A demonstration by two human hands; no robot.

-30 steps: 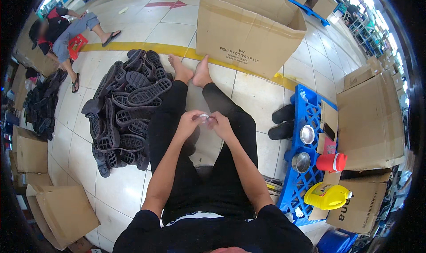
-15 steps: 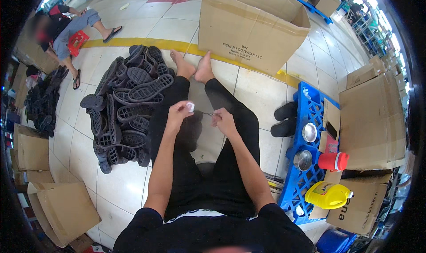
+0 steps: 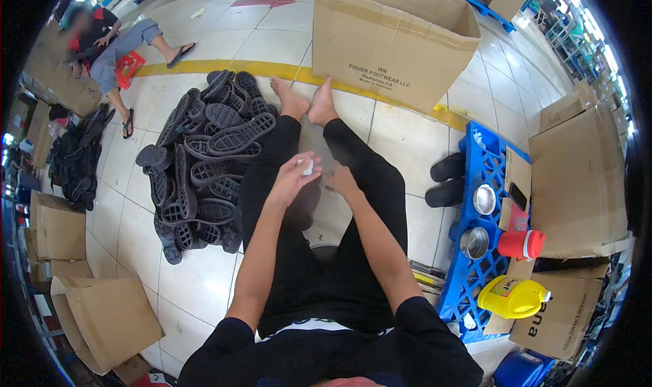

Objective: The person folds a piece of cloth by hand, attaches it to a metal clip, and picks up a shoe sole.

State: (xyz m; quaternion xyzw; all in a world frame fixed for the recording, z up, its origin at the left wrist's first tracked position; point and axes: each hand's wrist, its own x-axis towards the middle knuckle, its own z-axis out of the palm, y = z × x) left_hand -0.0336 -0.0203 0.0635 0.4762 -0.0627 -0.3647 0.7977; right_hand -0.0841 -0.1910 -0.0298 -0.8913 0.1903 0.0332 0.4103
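Observation:
Over my lap, my left hand (image 3: 293, 180) pinches a small white piece (image 3: 308, 167), perhaps cloth or paper; its exact kind is too small to tell. Close to its right, my right hand (image 3: 341, 181) has its fingers drawn together, and whatever they grip is hidden. The two hands are apart. On the floor beside my left leg lies a heap of dark shoe soles (image 3: 239, 135) with grid-patterned insides. Neither hand touches the heap.
A big open cardboard box (image 3: 394, 47) stands past my feet. To the right, a blue plastic pallet (image 3: 454, 278) bears metal bowls (image 3: 474, 243), a red jug (image 3: 521, 244), a yellow bottle (image 3: 514, 296) and a phone (image 3: 518, 197). Dark slippers (image 3: 446, 181) lie beside it. Another person (image 3: 112, 50) sits far left.
My left hand has turned, its fingers now reaching rightward around the white piece. The thin dark tool seen at my right fingertips earlier no longer shows. The whole view has shifted slightly.

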